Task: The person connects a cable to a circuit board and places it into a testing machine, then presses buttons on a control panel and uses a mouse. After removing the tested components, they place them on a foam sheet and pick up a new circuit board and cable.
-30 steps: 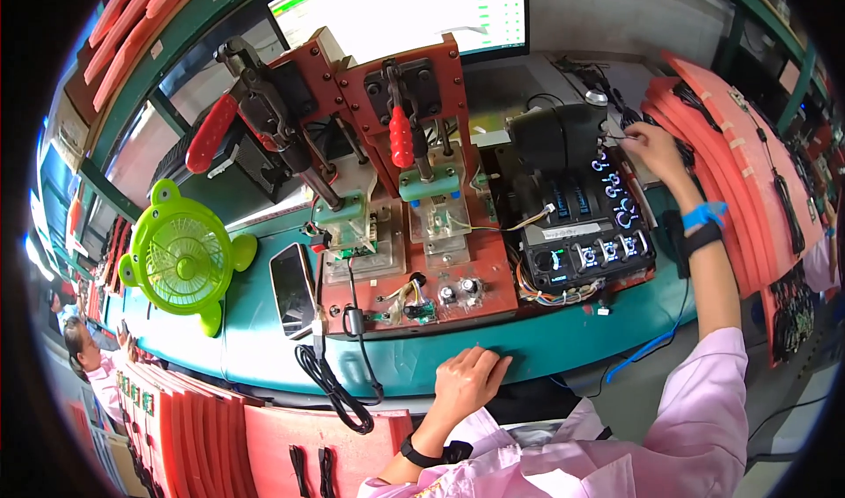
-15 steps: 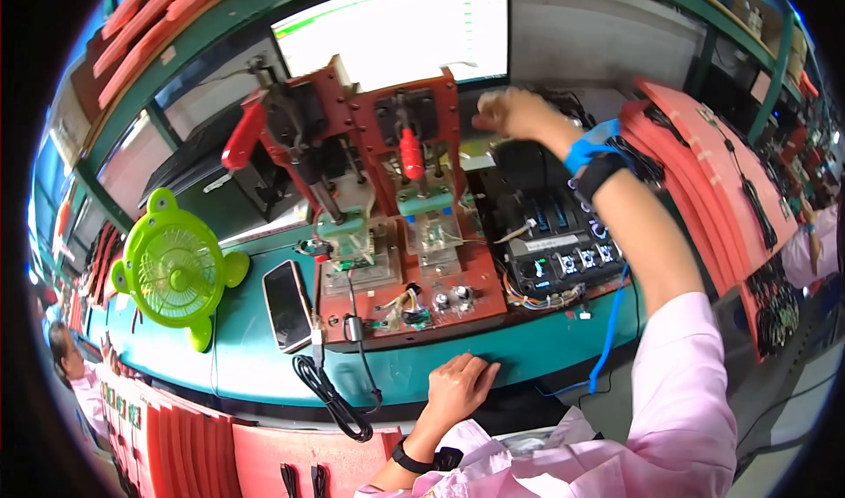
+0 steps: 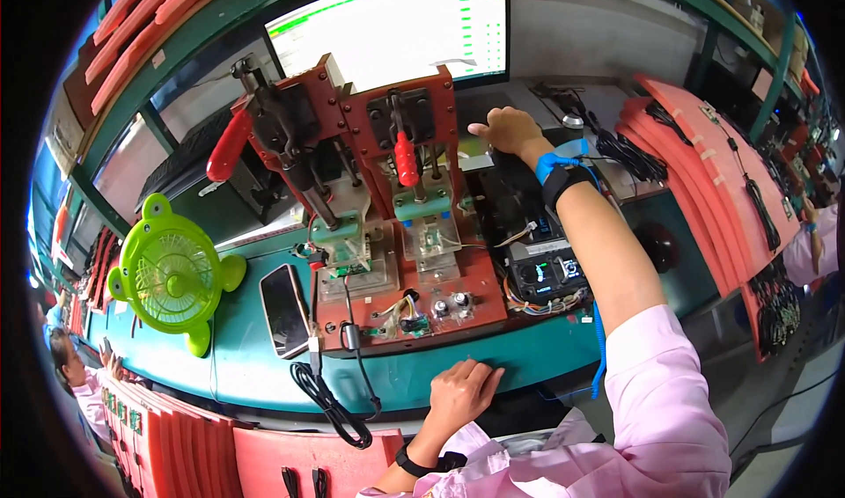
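Observation:
My right hand (image 3: 512, 133) is stretched out behind the black control box (image 3: 550, 269), beside the right post of the red clamp fixture (image 3: 453, 291). Its fingers curl downward and the thumb points left; whatever they hold, if anything, is hidden. A dark object lies just under that wrist. Near the bench's front edge rests my left hand (image 3: 465, 391), loosely closed with nothing seen in it. Two toggle clamps with red handles, the left handle (image 3: 231, 146) and the right handle (image 3: 406, 159), stand over green circuit boards in clear holders.
A green fan (image 3: 173, 274) and a phone (image 3: 284, 311) stand left of the fixture. A coiled black cable (image 3: 330, 406) hangs over the front edge. Pink foam sheets (image 3: 695, 172) with cables are stacked at right. Behind stands a lit monitor (image 3: 396, 27). Another person sits far left.
My right hand has come slightly down, with its forearm swinging left across the control box. The left hand has hardly moved. The view has shifted a little.

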`<state>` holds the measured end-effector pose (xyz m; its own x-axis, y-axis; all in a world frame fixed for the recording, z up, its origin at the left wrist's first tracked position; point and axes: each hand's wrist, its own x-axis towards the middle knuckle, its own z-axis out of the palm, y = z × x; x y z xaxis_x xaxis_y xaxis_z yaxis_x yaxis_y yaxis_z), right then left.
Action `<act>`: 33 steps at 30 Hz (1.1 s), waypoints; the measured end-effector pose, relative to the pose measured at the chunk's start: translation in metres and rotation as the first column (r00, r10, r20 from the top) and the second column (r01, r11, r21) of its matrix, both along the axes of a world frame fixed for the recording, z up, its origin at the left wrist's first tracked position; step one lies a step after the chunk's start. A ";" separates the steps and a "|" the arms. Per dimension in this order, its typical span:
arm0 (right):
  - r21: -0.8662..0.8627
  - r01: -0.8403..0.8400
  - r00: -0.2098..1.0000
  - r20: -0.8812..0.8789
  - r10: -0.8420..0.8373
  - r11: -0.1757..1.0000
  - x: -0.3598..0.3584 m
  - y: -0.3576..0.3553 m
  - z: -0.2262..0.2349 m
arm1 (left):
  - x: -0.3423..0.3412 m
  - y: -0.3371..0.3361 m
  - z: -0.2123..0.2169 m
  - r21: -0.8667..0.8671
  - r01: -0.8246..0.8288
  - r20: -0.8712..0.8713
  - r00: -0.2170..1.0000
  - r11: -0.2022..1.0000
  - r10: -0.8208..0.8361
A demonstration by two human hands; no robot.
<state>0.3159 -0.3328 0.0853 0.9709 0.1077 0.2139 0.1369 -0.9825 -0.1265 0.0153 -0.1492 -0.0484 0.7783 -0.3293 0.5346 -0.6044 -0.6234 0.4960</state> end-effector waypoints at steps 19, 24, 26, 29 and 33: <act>-0.304 -0.521 0.795 0.167 0.583 0.798 -0.125 -0.075 -0.009 | 0.008 -0.006 -0.010 -0.101 0.025 0.069 0.997 0.995 -0.018; 0.032 -0.646 0.764 0.021 0.645 0.763 -0.037 -0.125 0.003 | -0.006 -0.009 -0.010 -0.107 0.027 0.077 0.997 0.994 -0.019; 0.163 -0.520 0.851 0.012 0.525 0.839 0.023 -0.107 -0.003 | -0.011 -0.009 -0.013 -0.112 0.001 0.064 0.998 0.994 0.006; -0.353 -0.124 0.990 -0.113 0.090 0.927 0.007 -0.055 0.034 | -0.005 -0.003 -0.021 -0.104 0.021 0.046 0.999 0.994 -0.016; -0.042 -0.199 0.924 -0.341 0.173 0.979 -0.003 -0.061 0.050 | 0.009 -0.009 -0.006 -0.149 0.043 0.056 0.998 0.988 -0.035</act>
<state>0.3130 -0.3933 0.1350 0.9455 0.2963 -0.1347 0.2806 -0.9518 -0.1240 0.0240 -0.1587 -0.0546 0.7356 -0.2718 0.6204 -0.6548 -0.5199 0.5485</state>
